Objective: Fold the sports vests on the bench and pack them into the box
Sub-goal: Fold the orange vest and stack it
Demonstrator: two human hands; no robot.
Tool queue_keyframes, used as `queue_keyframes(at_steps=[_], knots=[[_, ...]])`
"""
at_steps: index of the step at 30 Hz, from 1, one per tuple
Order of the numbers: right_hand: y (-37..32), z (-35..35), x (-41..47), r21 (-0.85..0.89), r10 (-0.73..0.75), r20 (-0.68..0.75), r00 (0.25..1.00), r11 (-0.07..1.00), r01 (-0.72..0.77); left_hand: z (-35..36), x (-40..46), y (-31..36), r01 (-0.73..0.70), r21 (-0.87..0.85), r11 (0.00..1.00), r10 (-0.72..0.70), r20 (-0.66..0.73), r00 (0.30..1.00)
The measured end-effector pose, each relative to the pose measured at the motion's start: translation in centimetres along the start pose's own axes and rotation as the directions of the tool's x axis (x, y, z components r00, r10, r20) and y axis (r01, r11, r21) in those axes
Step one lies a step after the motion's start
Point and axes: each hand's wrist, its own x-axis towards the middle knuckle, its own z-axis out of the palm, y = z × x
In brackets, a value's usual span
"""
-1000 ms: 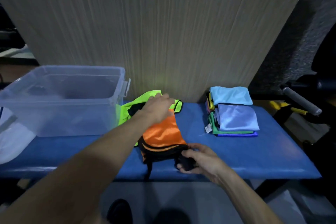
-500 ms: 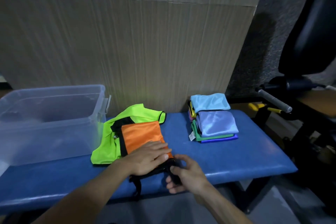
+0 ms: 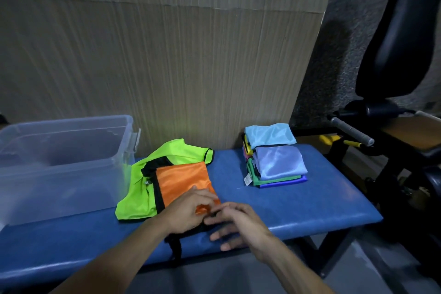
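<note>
Against a cardboard wall (image 3: 167, 55), the blue bench (image 3: 298, 203) carries vests and box (image 3: 59, 162).

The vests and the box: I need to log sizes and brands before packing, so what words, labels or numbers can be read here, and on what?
None can be read.
White tag on the folded stack: too small and blurred to read.
Small tag on the green vest: too small to read.
Orange vest, clear box, bench: no print visible.
</note>
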Motion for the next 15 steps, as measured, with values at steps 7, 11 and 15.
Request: queue_keyframes(at_steps=[7, 11, 15], knots=[[-0.4, -1.3, 3.5, -0.460, -0.177, -0.014, 0.984, 0.875, 0.150, -0.7, -0.4, -0.4, 0.019, -0.010, 1.000, -0.018, 0.121, 0.992], [-0.4, -1.7, 6.1, -0.702, -0.335, -0.035, 0.942, 0.679, 0.216, -0.8, -0.9, -1.1, 0.007, 0.002, 1.000, -0.007, 0.125, 0.992], [0.1, -1.8, 7.9, -0.752, -0.269, -0.065, 0.961, 0.646, 0.130, -0.6, -1.1, -1.2, -0.028, -0.010, 1.000, 0.028, 0.072, 0.997]])
